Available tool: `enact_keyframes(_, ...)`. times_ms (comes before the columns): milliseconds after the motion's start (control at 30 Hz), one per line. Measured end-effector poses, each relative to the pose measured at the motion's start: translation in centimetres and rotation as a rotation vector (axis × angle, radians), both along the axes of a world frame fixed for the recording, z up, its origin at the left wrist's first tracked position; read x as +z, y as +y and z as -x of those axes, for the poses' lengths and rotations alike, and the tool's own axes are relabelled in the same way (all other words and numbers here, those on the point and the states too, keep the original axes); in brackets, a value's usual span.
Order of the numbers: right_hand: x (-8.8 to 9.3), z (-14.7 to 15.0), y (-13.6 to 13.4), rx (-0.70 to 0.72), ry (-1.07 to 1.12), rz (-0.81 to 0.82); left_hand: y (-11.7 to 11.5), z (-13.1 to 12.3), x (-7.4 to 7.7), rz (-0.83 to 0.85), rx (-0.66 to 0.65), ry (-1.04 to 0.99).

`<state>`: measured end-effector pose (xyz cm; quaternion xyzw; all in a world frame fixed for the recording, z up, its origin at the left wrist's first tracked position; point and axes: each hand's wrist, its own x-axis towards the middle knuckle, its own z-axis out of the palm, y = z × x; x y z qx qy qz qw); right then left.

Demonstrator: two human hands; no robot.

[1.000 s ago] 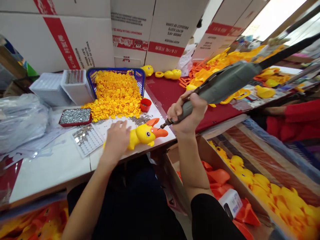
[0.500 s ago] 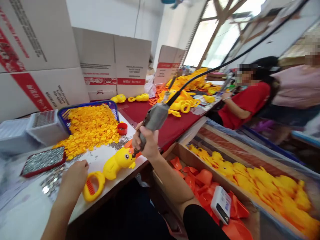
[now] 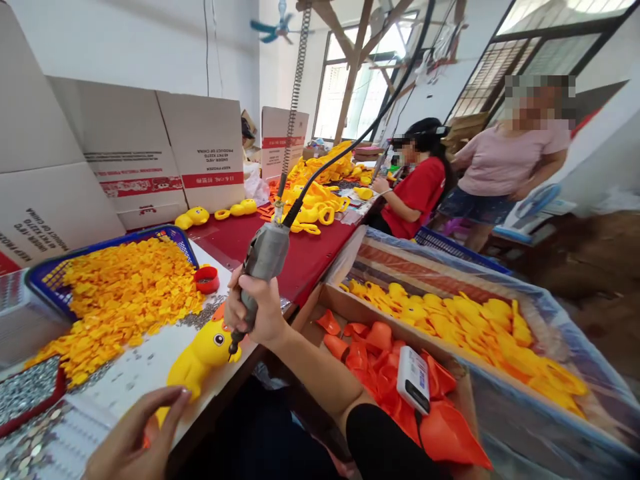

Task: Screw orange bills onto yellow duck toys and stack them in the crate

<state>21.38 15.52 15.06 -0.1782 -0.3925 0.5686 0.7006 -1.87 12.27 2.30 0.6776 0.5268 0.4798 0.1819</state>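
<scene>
The yellow duck toy [image 3: 187, 367] lies on its side along the front edge of the white worktop [image 3: 133, 363], left of centre low in the frame, its printed eye facing up. Rolling looks the likeliest trouble: the body is rounded and close to the edge, and no hand visibly clamps it, so an off-centre push from the electric screwdriver [image 3: 265, 253] could tip it over the side. The bit stands beside the head; whether it touches cannot be told. If it met the plastic at a slant, it could skid and scratch the cheek or eye. A tug from the coil spring [image 3: 293, 100] or black cable [image 3: 360, 137] overhead could also pull the tool off line, and a sweeping wrist might scatter the loose screws [image 3: 197, 317] near the red cup [image 3: 207, 280].

The right hand [image 3: 257, 303], at centre, is wrapped firmly around the screwdriver's grip, forearm rising from the lower right, bit angled down and slightly left. The left hand [image 3: 137, 433], at the lower left, is poised by the toy's near end, thumb and forefinger tips drawn close together; whether anything small is pinched there cannot be told.
</scene>
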Motion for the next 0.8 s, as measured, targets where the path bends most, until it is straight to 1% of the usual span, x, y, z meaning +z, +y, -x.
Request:
enact_keyframes(100,0.4,0.4,-1.2,0.102,0.050,-0.047,-1.8,-3.4,-0.5,-0.061,-0.104,-0.114)
enact_keyframes(200,0.6,0.7,-2.2,0.167,0.060,-0.078,-2.6,-6.0,-1.1,-0.140,-0.104,-0.257)
enact_keyframes(300,0.6,0.8,-2.7,0.193,0.071,-0.082,-3.2,-7.5,-1.5,-0.200,-0.097,-0.362)
enact_keyframes(433,0.5,0.9,-3.0,0.192,0.078,-0.068,-3.7,-8.1,-1.5,-0.198,-0.135,-0.420)
enact_keyframes(600,0.5,0.9,-3.2,0.141,0.076,-0.048,-4.3,-8.2,-0.5,-0.202,-0.142,-0.434)
enact_keyframes(700,0.6,1.0,-3.3,0.120,0.078,-0.027,-4.9,-8.3,0.2,-0.125,-0.114,-0.461)
enact_keyframes(800,0.6,1.2,-3.4,0.138,0.083,-0.029,-5.4,-8.1,0.4,-0.043,-0.077,-0.482)
